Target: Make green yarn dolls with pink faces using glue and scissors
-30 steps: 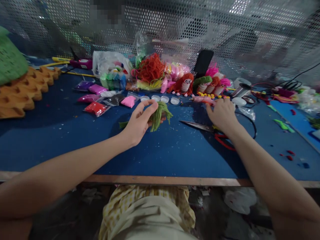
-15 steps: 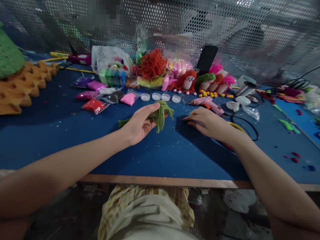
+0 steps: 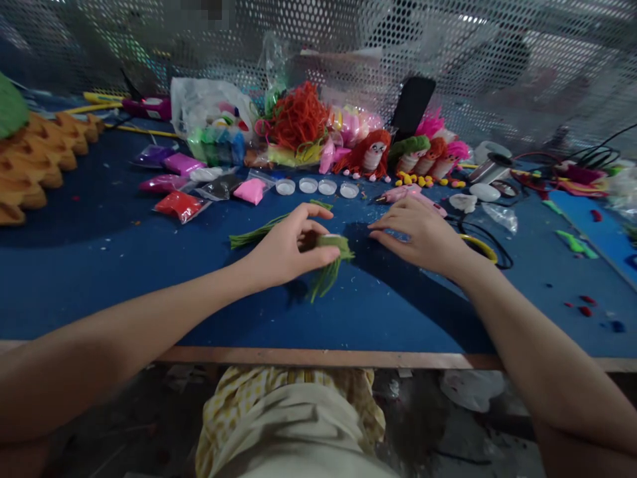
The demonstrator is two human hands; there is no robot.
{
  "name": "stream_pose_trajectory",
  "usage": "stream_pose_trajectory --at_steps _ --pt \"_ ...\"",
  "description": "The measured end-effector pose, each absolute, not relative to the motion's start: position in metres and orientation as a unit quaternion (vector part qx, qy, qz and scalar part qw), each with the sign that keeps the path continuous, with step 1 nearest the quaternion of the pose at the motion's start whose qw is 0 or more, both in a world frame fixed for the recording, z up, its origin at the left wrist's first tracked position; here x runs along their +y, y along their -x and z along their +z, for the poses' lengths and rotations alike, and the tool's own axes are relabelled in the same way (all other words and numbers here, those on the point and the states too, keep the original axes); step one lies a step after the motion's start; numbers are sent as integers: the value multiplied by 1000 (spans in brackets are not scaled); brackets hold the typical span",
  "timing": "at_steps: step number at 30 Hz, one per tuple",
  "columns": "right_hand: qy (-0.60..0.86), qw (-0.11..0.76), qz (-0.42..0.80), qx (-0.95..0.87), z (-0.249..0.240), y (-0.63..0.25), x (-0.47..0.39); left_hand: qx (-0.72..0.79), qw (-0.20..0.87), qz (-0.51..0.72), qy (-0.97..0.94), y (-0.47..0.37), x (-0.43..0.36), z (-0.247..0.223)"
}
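Observation:
Between the thumb and fingers of my left hand is a small piece with green yarn strands; a pale edge shows on its top, and loose strands hang below it. More green yarn lies on the table behind that wrist. My right hand hovers low over the table to the right, its fingers stretched and slightly apart, with nothing visible in them. Just beyond its knuckles lies a pink glue gun, partly hidden by the hand.
Behind my hands are several clear round lids, bagged coloured clay, orange yarn and yarn-haired dolls. An orange egg tray stands left. Black cable and yellow tape lie beside my right wrist.
My left hand has turned and brought the green yarn piece nearer to me, so its pale edge shows. The loose yarn behind is more visible. My right hand has barely shifted.

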State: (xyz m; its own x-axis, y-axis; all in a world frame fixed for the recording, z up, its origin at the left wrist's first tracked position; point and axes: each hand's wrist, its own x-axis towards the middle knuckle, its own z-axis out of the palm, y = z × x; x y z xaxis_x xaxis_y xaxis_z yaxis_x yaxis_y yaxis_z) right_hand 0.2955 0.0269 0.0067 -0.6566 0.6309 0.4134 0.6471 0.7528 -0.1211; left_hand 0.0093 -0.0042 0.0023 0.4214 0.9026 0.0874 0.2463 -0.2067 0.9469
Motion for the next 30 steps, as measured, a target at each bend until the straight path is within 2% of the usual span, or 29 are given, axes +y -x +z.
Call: stream_pose_trajectory --at_steps 3,6,9,11,14,17,21,25,30 --pt "350 239 -40 -905 3 -289 24 385 342 285 -809 -6 -7 2" --pt "354 250 -59 -899 2 -287 23 384 283 246 -843 -4 -7 4" --pt "381 275 -82 -879 3 -286 22 396 229 312 -833 3 2 12" --pt "400 306 -99 -859 5 -284 20 421 144 382 -810 11 13 15" --pt "444 343 -124 -819 7 -283 12 417 47 345 -840 24 32 10" --pt "471 362 -142 -792 8 -283 3 400 8 284 -872 30 44 -3" --pt "428 364 -161 -811 8 -284 -4 409 -17 247 -878 29 49 -15" --pt "384 373 -170 -827 5 -285 -2 412 -55 213 -884 27 51 -15" --pt "411 363 -176 -818 8 -285 -1 399 -82 187 -894 25 52 -13"
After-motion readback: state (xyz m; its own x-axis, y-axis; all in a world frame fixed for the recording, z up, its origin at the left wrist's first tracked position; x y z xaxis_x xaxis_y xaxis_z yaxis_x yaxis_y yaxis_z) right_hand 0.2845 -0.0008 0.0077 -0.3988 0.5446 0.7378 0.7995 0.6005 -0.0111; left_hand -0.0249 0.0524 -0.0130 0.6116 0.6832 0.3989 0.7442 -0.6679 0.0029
